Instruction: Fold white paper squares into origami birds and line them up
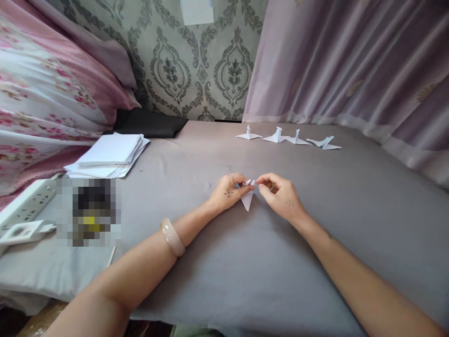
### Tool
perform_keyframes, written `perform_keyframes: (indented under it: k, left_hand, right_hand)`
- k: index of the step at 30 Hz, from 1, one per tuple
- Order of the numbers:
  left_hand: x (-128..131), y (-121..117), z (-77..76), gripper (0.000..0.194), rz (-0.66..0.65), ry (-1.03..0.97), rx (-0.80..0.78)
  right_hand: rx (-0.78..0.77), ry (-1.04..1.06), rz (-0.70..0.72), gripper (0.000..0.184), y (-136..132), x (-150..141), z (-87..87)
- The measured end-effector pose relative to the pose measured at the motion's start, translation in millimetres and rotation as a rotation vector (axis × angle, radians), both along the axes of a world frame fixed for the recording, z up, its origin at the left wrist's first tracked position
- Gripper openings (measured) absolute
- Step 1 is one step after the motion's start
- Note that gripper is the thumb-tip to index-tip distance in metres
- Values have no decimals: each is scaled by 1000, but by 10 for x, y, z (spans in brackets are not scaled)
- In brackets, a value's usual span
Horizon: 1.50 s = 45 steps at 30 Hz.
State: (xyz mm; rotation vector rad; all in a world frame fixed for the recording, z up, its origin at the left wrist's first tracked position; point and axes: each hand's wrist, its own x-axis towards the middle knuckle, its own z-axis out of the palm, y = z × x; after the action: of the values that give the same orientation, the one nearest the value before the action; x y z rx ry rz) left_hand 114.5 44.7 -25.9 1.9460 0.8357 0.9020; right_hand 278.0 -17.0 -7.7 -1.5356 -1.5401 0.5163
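Note:
A small white origami crane is between my hands, one pointed wing hanging down toward me. My left hand is closed on it, thumb and fingers pinching its folded body. At the crane's narrow upper tip, my right hand has thumb and index finger drawn together, its other fingers curled in. The crane's far side is hidden behind my left fingers. Farther back stand several white folded cranes in a row, among them a left one and a right one.
On the grey cloth-covered table, a stack of white paper lies at left, before a black folder-like item. A power strip and plugged white adapter sit nearer, beside a blurred-out patch. Curtains hang on both sides.

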Motion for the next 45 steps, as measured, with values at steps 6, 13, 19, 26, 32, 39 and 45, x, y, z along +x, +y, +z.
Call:
perform_keyframes:
  k: [6,13,19,26,32,39,45]
  left_hand:
    - [-13,-21,44,17,-20,41,138]
    - [-16,16,25,14,-25,41,171]
    - [-12,26,3,15,-38,41,205]
    - [-7,27,2,21,-59,103,264]
    - [-8,2,10,20,-20,181,264]
    - [-12,-53,98,14,-5,163,158]
    - [-5,-65,118,13,29,80,118]
  right_hand:
    - [-31,-31,-29,12,-7,-66,70]
    - [-55,-35,-21,12,0,-52,38]
    - [-65,2,-14,18,-8,-91,92]
    - [-65,-54,-80,27,13,-124,106]
    - [-60,-116,-137,20,7,-142,120]
    - [-241,166,-133,18,60,-113,151]
    - [-420,491,-115,23,63,-91,172]
